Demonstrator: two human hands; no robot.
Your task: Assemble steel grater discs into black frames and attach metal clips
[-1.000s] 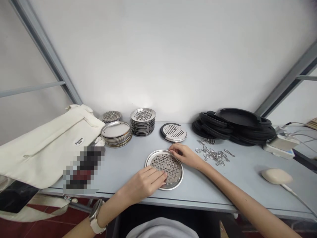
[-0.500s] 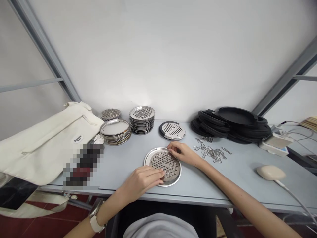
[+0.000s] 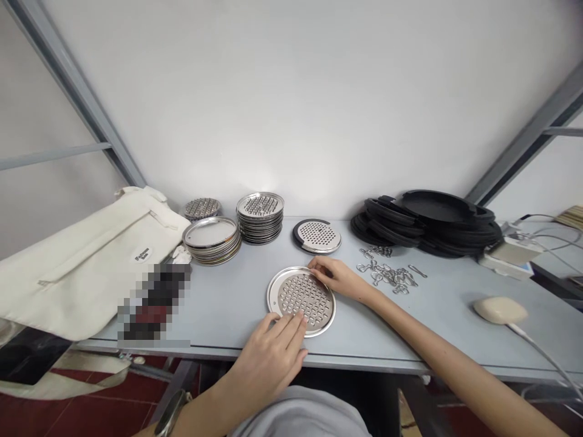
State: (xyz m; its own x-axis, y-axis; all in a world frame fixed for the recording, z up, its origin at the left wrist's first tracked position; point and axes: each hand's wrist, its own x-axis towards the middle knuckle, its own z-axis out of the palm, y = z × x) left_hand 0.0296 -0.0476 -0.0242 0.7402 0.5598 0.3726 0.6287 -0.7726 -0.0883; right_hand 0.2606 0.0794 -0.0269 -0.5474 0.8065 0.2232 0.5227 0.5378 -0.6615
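Note:
A round metal grater plate (image 3: 304, 295) with a raised rim lies in front of me on the table. My right hand (image 3: 339, 280) has its curled fingers at the far right edge of this plate, pinching the rim. My left hand (image 3: 277, 349) is open, with fingers stretched out and their tips over the plate's near left part; whether they press on it I cannot tell. Farther back rests another grater disc (image 3: 321, 237), set partly in a black holder.
Behind to the left stand a stack of grater plates (image 3: 260, 224), a stack of metal rings or lids (image 3: 212, 241) and a smaller grater pile (image 3: 203, 207). Black round trays (image 3: 437, 221), metal clips (image 3: 392, 276), a cream device (image 3: 500, 309) and a cream bag (image 3: 113, 261) flank the work area.
My left hand has turned and drawn back toward me, its fingers now straighter and pointing forward over the plate's near edge. My right hand stays at the rim.

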